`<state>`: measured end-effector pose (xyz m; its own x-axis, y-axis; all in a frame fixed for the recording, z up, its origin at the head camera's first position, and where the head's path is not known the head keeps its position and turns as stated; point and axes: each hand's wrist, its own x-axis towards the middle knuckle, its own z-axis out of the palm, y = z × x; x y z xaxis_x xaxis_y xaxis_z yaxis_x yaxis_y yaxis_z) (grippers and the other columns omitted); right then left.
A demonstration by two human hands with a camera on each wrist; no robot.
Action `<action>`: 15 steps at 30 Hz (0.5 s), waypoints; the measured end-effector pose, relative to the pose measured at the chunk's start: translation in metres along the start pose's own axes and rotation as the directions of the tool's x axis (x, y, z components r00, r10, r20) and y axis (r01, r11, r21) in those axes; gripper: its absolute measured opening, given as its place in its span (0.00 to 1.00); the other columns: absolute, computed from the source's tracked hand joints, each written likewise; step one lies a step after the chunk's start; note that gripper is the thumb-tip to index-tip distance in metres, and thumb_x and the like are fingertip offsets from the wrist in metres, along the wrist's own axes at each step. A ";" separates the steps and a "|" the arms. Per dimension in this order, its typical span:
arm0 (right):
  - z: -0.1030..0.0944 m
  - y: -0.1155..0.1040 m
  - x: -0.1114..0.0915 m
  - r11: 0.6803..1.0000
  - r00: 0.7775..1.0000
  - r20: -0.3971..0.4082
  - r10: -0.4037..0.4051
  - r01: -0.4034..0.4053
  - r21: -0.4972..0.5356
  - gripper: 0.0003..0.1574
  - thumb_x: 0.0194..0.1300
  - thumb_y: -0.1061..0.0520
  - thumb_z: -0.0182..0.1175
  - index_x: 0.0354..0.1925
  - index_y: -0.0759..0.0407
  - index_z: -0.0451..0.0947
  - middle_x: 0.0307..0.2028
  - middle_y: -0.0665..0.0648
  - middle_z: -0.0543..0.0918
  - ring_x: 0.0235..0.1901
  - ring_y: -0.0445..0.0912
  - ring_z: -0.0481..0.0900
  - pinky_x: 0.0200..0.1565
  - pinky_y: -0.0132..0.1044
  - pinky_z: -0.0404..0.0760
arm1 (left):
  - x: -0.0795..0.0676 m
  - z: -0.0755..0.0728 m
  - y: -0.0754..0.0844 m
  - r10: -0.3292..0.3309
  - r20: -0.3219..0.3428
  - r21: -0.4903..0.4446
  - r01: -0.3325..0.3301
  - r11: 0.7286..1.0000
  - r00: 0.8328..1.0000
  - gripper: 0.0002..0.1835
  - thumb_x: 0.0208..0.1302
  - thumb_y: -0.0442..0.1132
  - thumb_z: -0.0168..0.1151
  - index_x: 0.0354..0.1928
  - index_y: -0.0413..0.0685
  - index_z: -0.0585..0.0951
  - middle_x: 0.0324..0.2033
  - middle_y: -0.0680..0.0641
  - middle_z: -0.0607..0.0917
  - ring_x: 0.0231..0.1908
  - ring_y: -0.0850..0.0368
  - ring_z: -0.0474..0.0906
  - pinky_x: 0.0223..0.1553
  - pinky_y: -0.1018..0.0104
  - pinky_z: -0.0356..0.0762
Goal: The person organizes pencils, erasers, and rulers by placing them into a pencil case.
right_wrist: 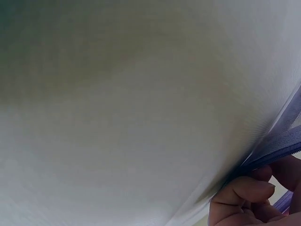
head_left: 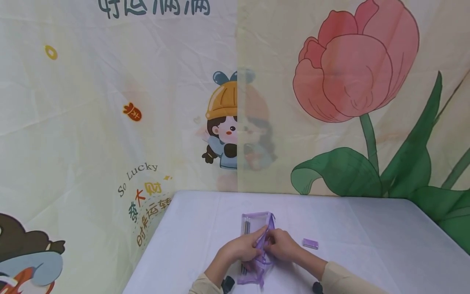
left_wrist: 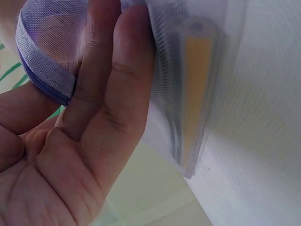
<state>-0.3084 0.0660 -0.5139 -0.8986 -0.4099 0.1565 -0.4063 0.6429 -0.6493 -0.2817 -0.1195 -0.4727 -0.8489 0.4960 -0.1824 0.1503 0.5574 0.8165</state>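
Note:
A see-through purple mesh pencil case (head_left: 266, 268) lies on the table in front of me, long side pointing away. Through its left side show several dark pens (head_left: 247, 227). An orange-yellow strip (left_wrist: 195, 89) is visible behind the mesh in the left wrist view. My left hand (head_left: 244, 247) lies over the case and grips its purple zipper edge (left_wrist: 41, 80) between thumb and fingers. Close by on the right, my right hand (head_left: 282, 244) pinches the same zippered side with curled fingers. In the right wrist view, that zipper (right_wrist: 277, 154) runs to the fingertips.
A small purple block (head_left: 310, 243), like a wrapped eraser, lies right of my right hand. The white-covered table (head_left: 371, 241) ends at the back against a printed cloth (head_left: 176, 134). Dark wrist devices (head_left: 228, 284) show by the sleeves.

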 end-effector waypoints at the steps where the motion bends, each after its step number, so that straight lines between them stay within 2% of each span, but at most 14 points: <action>1: 0.000 0.000 0.000 1.000 1.000 -0.001 -0.002 0.002 0.003 0.07 0.50 0.64 0.66 0.32 0.60 0.81 0.20 0.47 0.76 0.20 0.37 0.69 0.21 0.28 0.71 | 0.000 0.000 0.000 0.000 0.000 0.001 0.000 1.000 1.000 0.43 0.63 0.26 0.60 0.77 0.61 0.57 0.24 0.42 0.76 0.18 0.49 0.78 0.17 0.57 0.85; 5: 0.000 0.001 0.000 1.000 1.000 0.020 -0.005 0.005 0.013 0.06 0.53 0.61 0.66 0.33 0.60 0.82 0.21 0.47 0.77 0.20 0.36 0.70 0.22 0.28 0.72 | 0.001 0.000 0.000 -0.003 0.004 -0.005 0.003 1.000 1.000 0.43 0.63 0.26 0.60 0.77 0.61 0.57 0.24 0.41 0.76 0.18 0.47 0.79 0.17 0.57 0.85; 11: -0.002 0.005 0.000 0.998 0.996 0.069 -0.048 0.046 0.033 0.10 0.58 0.56 0.67 0.38 0.59 0.86 0.26 0.48 0.84 0.25 0.36 0.75 0.28 0.29 0.77 | 0.000 0.000 0.001 -0.012 -0.002 -0.004 0.012 1.000 1.000 0.43 0.63 0.25 0.60 0.77 0.60 0.58 0.32 0.34 0.80 0.19 0.43 0.82 0.18 0.56 0.85; 15: -0.007 0.008 -0.003 0.995 0.992 0.085 -0.092 0.088 0.052 0.12 0.61 0.53 0.66 0.41 0.58 0.86 0.33 0.51 0.88 0.31 0.36 0.81 0.35 0.29 0.81 | 0.001 0.000 0.000 -0.013 -0.004 0.001 0.013 1.000 1.000 0.43 0.63 0.25 0.60 0.77 0.61 0.58 0.31 0.36 0.80 0.18 0.45 0.81 0.17 0.57 0.85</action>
<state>-0.3100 0.0764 -0.5144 -0.8400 -0.5209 0.1516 -0.4744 0.5696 -0.6712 -0.2819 -0.1187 -0.4729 -0.8530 0.4857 -0.1909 0.1395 0.5648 0.8134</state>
